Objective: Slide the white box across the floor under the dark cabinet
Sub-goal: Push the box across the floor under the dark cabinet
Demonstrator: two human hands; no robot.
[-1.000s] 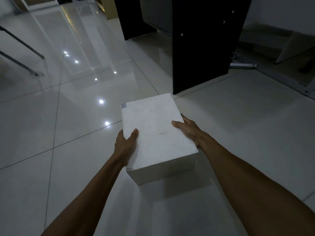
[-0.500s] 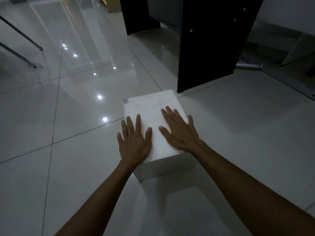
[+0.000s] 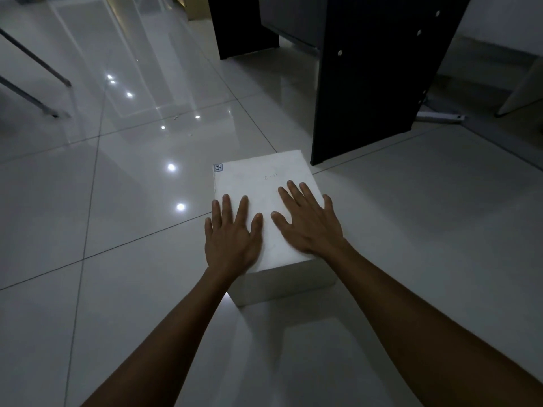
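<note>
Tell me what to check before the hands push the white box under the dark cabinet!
1. Both hands on the box: ok. The left hand and right hand lie flat, fingers spread, on top of the white box.
2. Box flat on the floor: ok. It sits on the glossy tiled floor, not tilted.
3. Box aimed at the opening: not ok. The dark cabinet side panel stands at the box's far right corner; the opening lies left of it.
4. Floor ahead clear: ok. Only light reflections show there.
5. Box low enough to fit under: cannot tell. The cabinet's underside is out of view.
</note>
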